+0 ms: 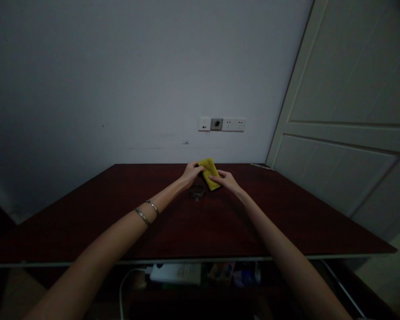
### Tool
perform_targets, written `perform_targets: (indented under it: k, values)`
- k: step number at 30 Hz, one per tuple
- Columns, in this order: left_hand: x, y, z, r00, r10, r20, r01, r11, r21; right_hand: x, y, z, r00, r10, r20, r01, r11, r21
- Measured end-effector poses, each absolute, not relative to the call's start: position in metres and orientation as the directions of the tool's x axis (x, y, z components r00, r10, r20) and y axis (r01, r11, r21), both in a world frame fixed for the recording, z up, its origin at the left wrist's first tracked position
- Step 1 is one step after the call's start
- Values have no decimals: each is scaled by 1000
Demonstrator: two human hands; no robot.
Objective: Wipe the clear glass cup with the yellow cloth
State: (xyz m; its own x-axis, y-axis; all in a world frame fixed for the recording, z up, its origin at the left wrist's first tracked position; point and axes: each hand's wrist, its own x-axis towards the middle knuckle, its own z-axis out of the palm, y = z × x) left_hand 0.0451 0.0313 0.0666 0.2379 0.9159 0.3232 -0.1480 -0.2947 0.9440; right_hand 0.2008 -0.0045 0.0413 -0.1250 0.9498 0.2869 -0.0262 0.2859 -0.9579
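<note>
A folded yellow cloth [210,174] is held between my two hands above the far part of the dark red table. My left hand [190,173] pinches its upper left edge, thumb on top. From the other side, my right hand [228,181] grips the lower right edge between thumb and fingers. Just below the cloth, a small clear glass dish [197,192], perhaps an ashtray, stands on the table; neither hand appears to hold it. Dim light hides its details.
The dark red tabletop [153,235] reaches back to a pale wall with sockets [233,125]. A white door [346,169] stands at the right. Under the front edge, a shelf holds a white power strip or box [176,274], a white cable [121,289] and several dim items.
</note>
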Motion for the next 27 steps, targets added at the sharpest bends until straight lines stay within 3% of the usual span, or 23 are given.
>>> perform_targets:
  k: [2,5,10,18,27]
  values:
    - [37,39,63,282,899,336,-117,-316,942,199,-5,43,-69,958,279,-29,278,-960]
    - [21,49,53,366,883,294,-140,-260,955,200,-6,45,-4,971,239,-165,235,-958]
    - [-5,53,22,291,924,247,132,-295,946,208,-2,44,29,976,216,-331,214,-919]
    - [-14,48,-28,341,923,178,277,-280,919,212,16,19,97,986,132,-400,160,-902]
    - [-7,41,-36,254,941,223,384,-309,870,200,22,-8,146,979,139,-350,183,-919]
